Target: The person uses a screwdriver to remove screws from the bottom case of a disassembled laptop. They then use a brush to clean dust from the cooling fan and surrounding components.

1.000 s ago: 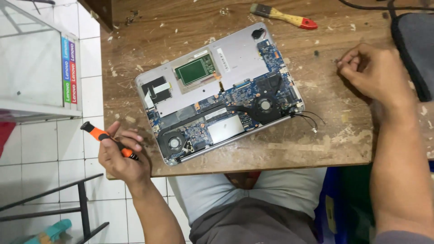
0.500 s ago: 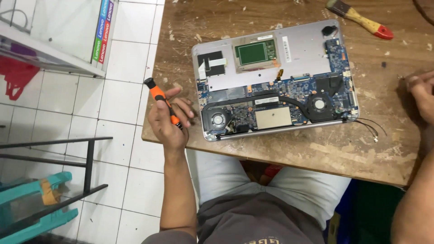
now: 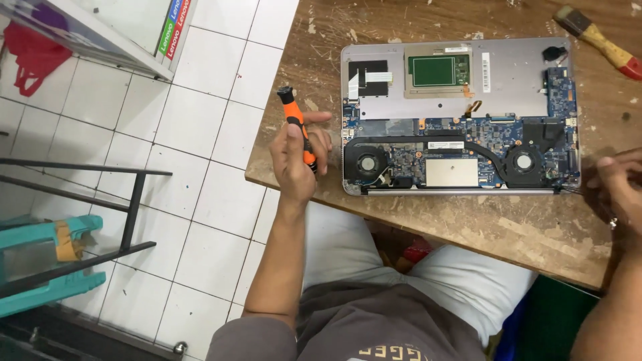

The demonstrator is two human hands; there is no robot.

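Wooden and badly scuffed, the tabletop (image 3: 428, 227) carries an opened laptop (image 3: 461, 117) lying flat between its left and right edges, circuit board, two fans and copper pipe exposed. It looks stiff but fragile; its bare metal rim seems the safest hold. A green rectangular module sits at its far middle, white strip labels beside it. Off the tabletop's left edge, the left hand (image 3: 297, 157) has its fingers wrapped around an orange-and-black screwdriver (image 3: 296, 127), light and rigid. The right hand (image 3: 618, 187) rests at the right edge, fingers curled, holding nothing I can make out.
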